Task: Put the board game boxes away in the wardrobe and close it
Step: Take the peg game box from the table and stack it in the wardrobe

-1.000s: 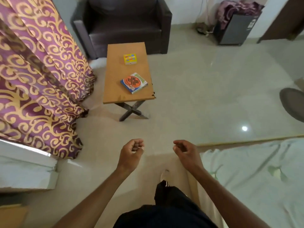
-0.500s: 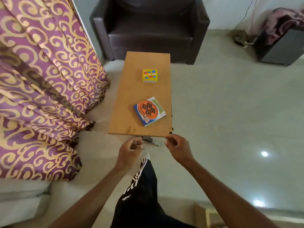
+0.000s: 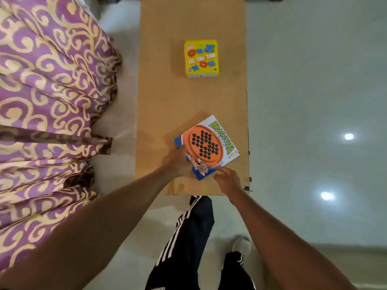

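Head view, the only one we have: the person has closed right in on the wooden table [image 3: 167, 105]. A second ago it stood well off across the floor with both hands loosely curled in mid-air; half a second ago the hands had only reached its near edge. Now they are on the first box.

The left hand [image 3: 174, 163] sits at the blue Brainvita box [image 3: 207, 146], against its 8 o'clock edge, fingers curled toward the side. Whether it has a true grip or is only touching, I cannot tell; the fingertips are hidden behind the hand. The right hand [image 3: 227, 178] has come in at the box's 5 o'clock corner, fingers bent and close together, thumb side against the cardboard. It looks like the start of a two-handed pinch, not yet a lift: the box lies flat on the table, turned at an angle, in the near half of the top.

The yellow Tic Tac Toe box [image 3: 201, 58] sits untouched at 12 o'clock from the Brainvita box, well apart, toward the far end of the table. A purple patterned curtain [image 3: 52, 101] hangs at 9 o'clock.

My read: the walk-up is over and pickup is beginning. Both boxes remain on the table, and no wardrobe is in sight, so nearly the whole job lies ahead.
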`<move>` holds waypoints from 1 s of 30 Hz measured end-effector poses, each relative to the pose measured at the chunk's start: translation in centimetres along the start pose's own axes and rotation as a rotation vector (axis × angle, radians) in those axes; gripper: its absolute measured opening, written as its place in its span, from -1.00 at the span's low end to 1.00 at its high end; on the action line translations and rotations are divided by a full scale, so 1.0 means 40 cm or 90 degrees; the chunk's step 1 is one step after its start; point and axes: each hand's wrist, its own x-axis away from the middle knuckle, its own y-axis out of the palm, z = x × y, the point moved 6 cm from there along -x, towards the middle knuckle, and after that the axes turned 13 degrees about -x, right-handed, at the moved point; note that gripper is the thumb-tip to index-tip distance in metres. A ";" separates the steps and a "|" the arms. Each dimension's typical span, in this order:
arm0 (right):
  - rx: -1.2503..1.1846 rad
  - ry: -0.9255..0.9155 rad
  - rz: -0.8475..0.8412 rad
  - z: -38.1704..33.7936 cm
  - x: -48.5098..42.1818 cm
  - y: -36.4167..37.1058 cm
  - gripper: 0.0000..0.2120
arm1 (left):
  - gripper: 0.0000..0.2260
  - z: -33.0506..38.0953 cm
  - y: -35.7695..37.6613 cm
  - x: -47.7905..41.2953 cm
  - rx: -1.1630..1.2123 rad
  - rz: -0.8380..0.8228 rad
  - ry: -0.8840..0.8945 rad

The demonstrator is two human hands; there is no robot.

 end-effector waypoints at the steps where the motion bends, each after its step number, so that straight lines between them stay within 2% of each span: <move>1: -0.017 0.008 -0.001 -0.001 -0.027 0.012 -0.67 | -0.53 -0.002 -0.010 -0.042 -0.032 0.018 0.003; 4: -0.073 -0.005 0.039 -0.002 -0.101 0.032 -0.81 | -0.28 -0.001 -0.027 -0.148 -0.070 0.051 0.015; 8: -0.138 -0.020 0.090 -0.011 -0.128 0.028 -0.79 | -0.15 -0.017 -0.006 -0.217 -0.082 -0.002 -0.002; 12: -0.137 -0.048 0.042 -0.027 -0.114 0.003 -0.67 | -0.31 -0.065 0.018 -0.182 0.105 -0.032 -0.079; 15: -0.052 -0.093 -0.003 -0.047 -0.079 -0.016 -0.61 | -0.44 -0.104 0.036 -0.108 0.250 -0.019 -0.103; 20: 0.099 -0.168 -0.061 -0.079 0.050 -0.052 -0.56 | -0.54 -0.101 0.060 0.123 0.399 0.069 -0.155; 30: 0.244 -0.351 -0.247 -0.091 0.392 -0.136 -0.59 | -0.64 -0.042 0.236 0.673 0.650 0.274 -0.246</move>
